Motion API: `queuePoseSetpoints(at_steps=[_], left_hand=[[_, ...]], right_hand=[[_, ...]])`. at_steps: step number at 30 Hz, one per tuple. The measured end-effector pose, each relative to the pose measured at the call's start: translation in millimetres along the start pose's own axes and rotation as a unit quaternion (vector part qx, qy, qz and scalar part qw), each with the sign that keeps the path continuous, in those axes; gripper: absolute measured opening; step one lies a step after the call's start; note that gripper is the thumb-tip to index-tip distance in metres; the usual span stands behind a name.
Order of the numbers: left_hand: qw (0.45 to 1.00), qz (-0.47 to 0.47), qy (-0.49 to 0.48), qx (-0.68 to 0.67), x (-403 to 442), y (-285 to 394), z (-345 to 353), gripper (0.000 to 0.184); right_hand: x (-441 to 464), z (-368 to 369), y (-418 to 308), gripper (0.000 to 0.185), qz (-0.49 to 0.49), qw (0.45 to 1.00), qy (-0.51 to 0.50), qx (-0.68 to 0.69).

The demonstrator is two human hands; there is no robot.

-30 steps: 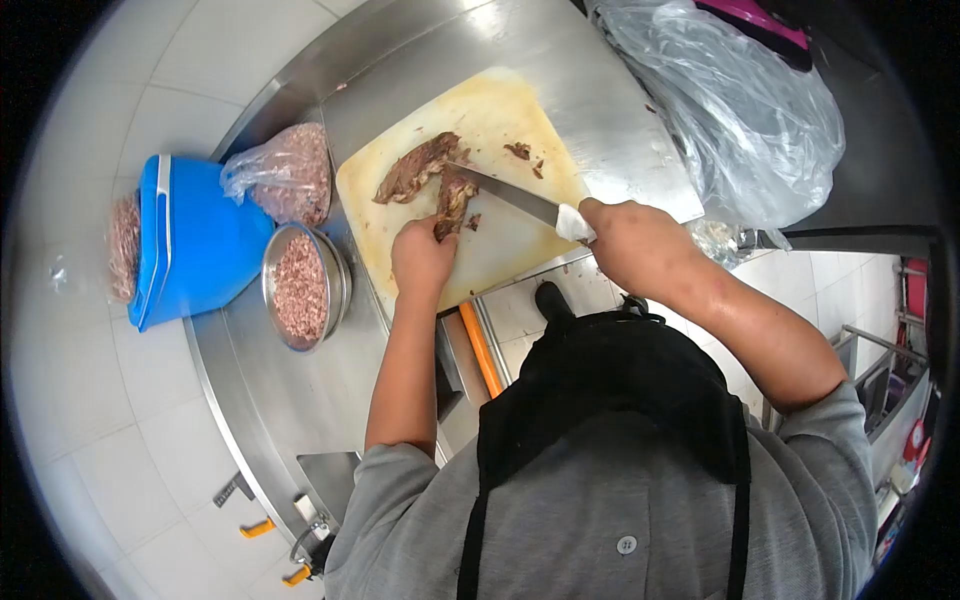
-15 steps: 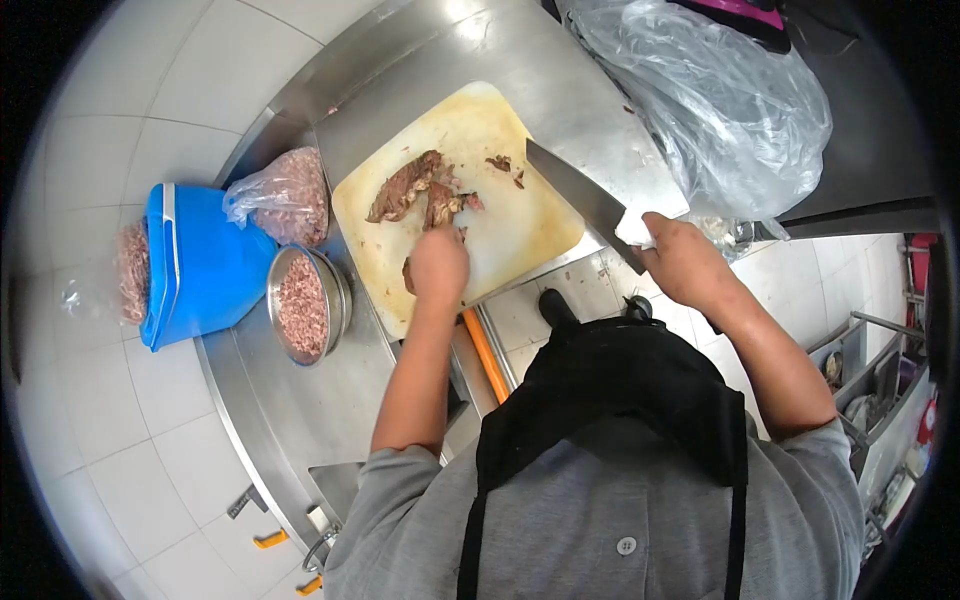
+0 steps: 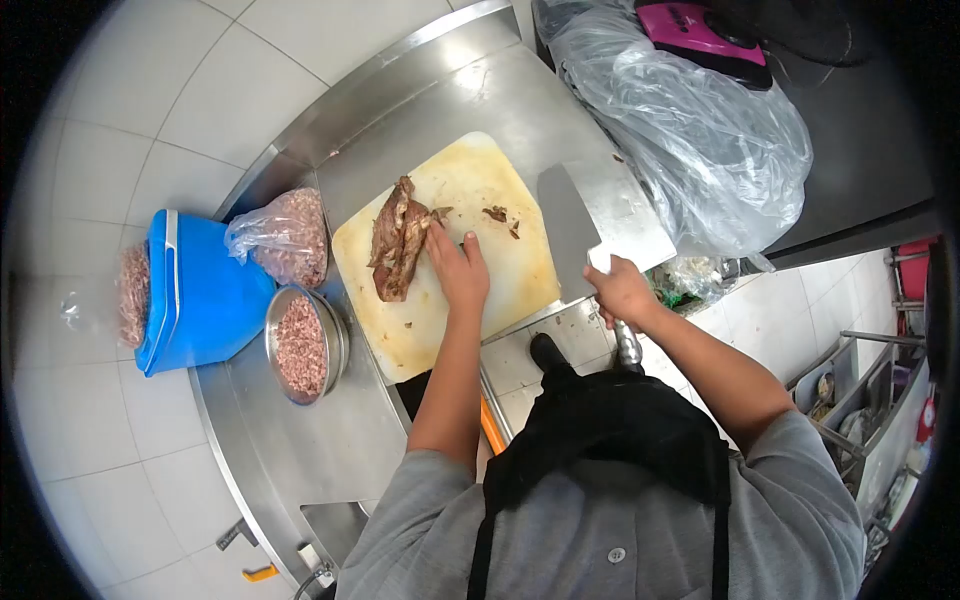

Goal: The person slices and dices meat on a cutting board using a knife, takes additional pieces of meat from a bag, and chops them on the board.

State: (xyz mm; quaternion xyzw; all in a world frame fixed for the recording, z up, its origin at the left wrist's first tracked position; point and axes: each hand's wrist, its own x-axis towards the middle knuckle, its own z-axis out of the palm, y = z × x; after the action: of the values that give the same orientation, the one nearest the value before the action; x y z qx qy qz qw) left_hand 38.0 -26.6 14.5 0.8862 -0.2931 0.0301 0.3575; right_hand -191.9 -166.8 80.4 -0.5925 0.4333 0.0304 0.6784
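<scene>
Cooked-looking brown meat (image 3: 397, 245) lies in a long heap on the left part of a stained, pale yellow cutting board (image 3: 500, 270). My left hand (image 3: 460, 270) rests beside the heap, fingers stretched out, fingertips against its right side. In my right hand (image 3: 622, 292), off the board's right edge, is a large kitchen knife (image 3: 568, 215); its white handle is gripped and its broad blade points away from me, over the steel counter. Small brown meat scraps (image 3: 497, 214) sit on the right half of the board.
Left of the board stand a metal bowl of chopped pinkish meat (image 3: 300, 345), a clear bag of similar meat (image 3: 292, 235) and a blue container (image 3: 205, 290). A large clear plastic bag (image 3: 690, 130) lies at upper right on the steel counter (image 3: 450, 95), near a pink-and-black object (image 3: 700, 35).
My left hand has gone from closed over the meat to stretched out beside it. The separated meat pieces are now gathered in one heap. The knife has turned, showing its blade's broad side.
</scene>
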Motion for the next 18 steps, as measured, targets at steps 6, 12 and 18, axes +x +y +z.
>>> queuePoseSetpoints(at_steps=[6, 12, 18], left_hand=[[0.993, -0.021, 0.0, -0.12, 9, -5, -1, 0.064], [0.988, -0.008, 0.036, -0.147, 11, -10, -2, 0.061], [0.992, -0.021, 0.042, -0.117, 14, -17, -4, 0.039]], right_hand=[[53, 61, -40, 0.031, -0.057, 0.997, -0.05, -0.023], [62, 101, -66, 0.037, -0.049, 0.973, -0.134, -0.182], [58, 65, -68, 0.035, -0.07, 0.983, -0.061, -0.155]])
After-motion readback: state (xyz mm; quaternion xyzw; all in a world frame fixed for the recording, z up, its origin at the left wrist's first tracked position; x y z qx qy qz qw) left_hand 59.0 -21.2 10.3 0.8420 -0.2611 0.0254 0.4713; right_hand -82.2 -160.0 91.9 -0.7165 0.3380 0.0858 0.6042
